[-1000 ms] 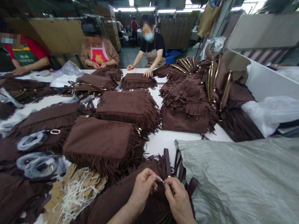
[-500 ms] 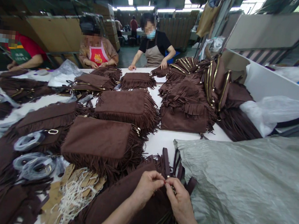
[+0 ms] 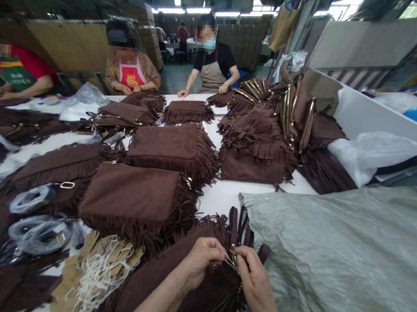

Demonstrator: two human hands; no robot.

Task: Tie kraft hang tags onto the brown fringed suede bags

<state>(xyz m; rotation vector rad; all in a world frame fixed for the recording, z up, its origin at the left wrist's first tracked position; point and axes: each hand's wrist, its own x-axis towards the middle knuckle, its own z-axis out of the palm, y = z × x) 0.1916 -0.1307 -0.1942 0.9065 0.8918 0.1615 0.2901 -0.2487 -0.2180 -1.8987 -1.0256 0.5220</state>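
Both hands meet over the strap end of a brown fringed bag [image 3: 166, 275] at the near edge of the table. The fingertips of my left hand [image 3: 201, 260] are pinched on a thin pale string [image 3: 231, 262], which stretches toward my other hand. My right hand [image 3: 255, 280] is closed beside the gold metal fittings and dark strap [image 3: 234, 228]; its thumb and forefinger pinch the string's other side, as far as I can see. Left of the bag lies a heap of brown paper tags [image 3: 69, 275] with white strings [image 3: 104, 274].
More brown fringed bags [image 3: 130, 192] cover the white table [image 3: 213, 198]. Coils in clear plastic [image 3: 39, 235] lie on the left. A grey-green plastic sheet [image 3: 337, 239] spreads on my right, below a white-walled bin [image 3: 388, 110]. Several people [image 3: 214, 65] work across the table.
My hands have drawn slightly apart, and a pale string now shows taut between them. A small red spot at the fingertips is no longer visible. The view has shifted slightly.
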